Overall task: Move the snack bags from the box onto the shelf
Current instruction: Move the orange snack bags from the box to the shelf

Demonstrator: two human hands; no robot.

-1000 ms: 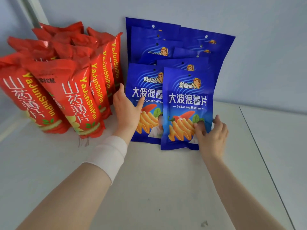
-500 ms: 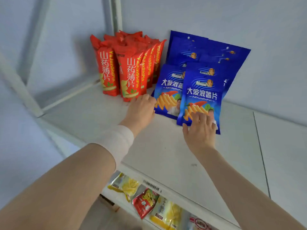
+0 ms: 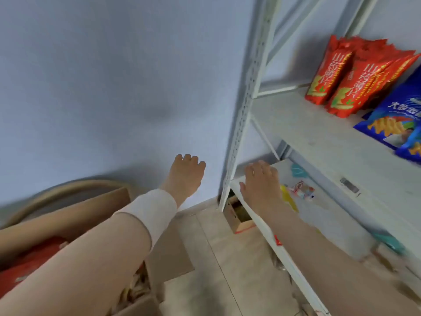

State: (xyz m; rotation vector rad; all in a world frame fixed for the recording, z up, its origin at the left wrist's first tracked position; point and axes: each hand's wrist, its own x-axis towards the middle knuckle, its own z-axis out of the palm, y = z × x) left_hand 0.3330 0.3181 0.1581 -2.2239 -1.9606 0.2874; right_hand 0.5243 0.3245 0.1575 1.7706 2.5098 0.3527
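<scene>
L hand (image 3: 185,173) & R hand (image 3: 262,185) are off the blue bags (image 3: 391,124) now, pulled back from the shelf (image 3: 307,124): L left of it, R over its lower board. Fingers loose, both empty.

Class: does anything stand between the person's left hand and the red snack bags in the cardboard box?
Nothing visible does. The left hand hangs empty in the air past the cardboard box, whose flaps are open over the red snack bags. The forearm hides part of the box.
</scene>
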